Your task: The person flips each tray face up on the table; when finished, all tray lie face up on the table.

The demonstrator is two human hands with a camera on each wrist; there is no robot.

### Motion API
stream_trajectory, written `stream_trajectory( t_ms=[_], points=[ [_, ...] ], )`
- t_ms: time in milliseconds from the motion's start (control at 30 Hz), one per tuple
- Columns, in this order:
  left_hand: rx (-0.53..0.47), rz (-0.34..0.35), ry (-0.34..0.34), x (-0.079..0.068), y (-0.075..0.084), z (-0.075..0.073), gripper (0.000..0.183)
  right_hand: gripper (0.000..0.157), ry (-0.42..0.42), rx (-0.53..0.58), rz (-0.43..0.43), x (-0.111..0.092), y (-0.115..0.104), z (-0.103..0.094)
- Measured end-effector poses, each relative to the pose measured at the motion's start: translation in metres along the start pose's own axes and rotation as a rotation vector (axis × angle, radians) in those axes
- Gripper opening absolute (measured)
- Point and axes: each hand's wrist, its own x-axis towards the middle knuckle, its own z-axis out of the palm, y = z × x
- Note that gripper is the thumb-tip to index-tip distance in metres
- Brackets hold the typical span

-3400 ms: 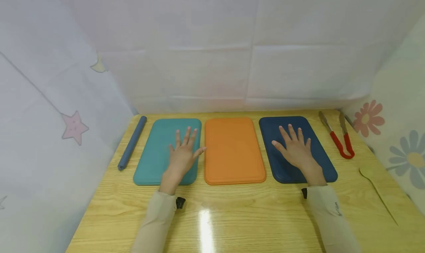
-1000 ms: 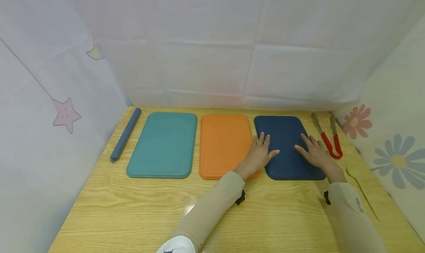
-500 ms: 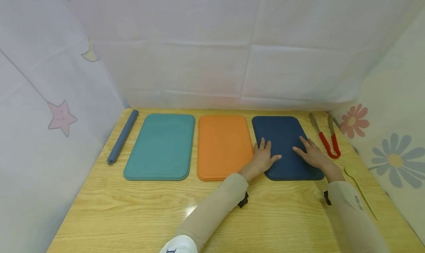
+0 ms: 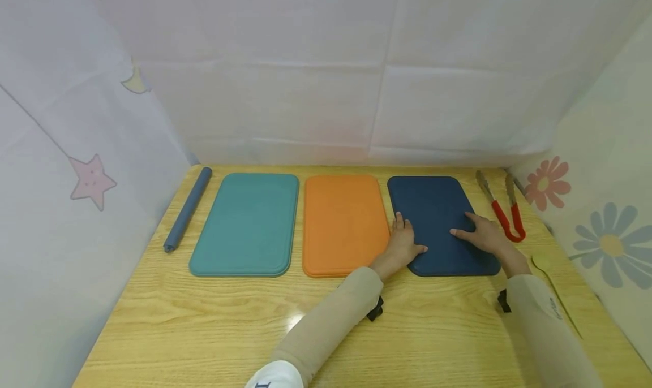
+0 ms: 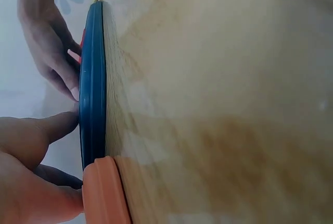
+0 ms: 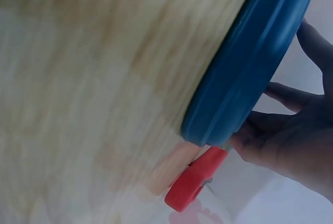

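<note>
A navy blue rectangular board (image 4: 430, 207) with rounded corners lies flat on the table, right of an orange board (image 4: 343, 224). My left hand (image 4: 400, 246) lies across its left edge, thumb on the navy surface and fingers near the gap between the two boards. In the left wrist view the left thumb (image 5: 60, 126) meets the navy top face. My right hand (image 4: 486, 238) rests over the right edge, with thumb and index finger spread apart on top. The right wrist view has its fingers (image 6: 289, 96) touching the board; some fingertips are hidden.
A teal board (image 4: 247, 224) lies at left, beside a grey-blue rod-like roll (image 4: 188, 210). Red-handled tongs (image 4: 504, 212) lie right of the navy board, with a yellowish long-handled spoon (image 4: 555, 292) nearer. Patterned cloth walls (image 4: 305, 65) enclose the wooden table (image 4: 214, 331).
My left hand has moved from the teal board rightward to the navy board's left edge. My right hand has shifted to its right edge. Lately the fingers have bent slightly inward; the boards stay put.
</note>
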Motion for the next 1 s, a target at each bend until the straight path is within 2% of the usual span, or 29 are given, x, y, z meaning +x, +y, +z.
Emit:
stream_trajectory(
  t_ms=[167, 333, 433, 667, 800, 1000],
  points=[
    [0.003, 0.006, 0.003, -0.001, 0.001, -0.002, 0.085, 0.094, 0.006, 0.039, 0.059, 0.003, -0.001, -0.003],
    [0.0, 0.006, -0.016, -0.003, 0.001, -0.002, 0.087, 0.102, -0.001, 0.148, 0.177, 0.004, -0.003, -0.004],
    [-0.01, -0.002, -0.026, -0.003, 0.001, -0.003, 0.088, 0.102, 0.0, 0.206, 0.212, 0.006, -0.005, -0.005],
    [-0.046, -0.007, -0.045, -0.002, 0.0, -0.004, 0.094, 0.093, 0.017, 0.312, 0.227, 0.006, -0.007, -0.013],
    [-0.049, 0.004, -0.065, -0.002, -0.001, -0.004, 0.096, 0.087, 0.027, 0.313, 0.239, 0.001, -0.003, -0.018],
    [-0.022, 0.031, -0.081, -0.002, -0.003, -0.004, 0.095, 0.081, 0.054, 0.348, 0.202, -0.01, -0.001, -0.025]
  ],
)
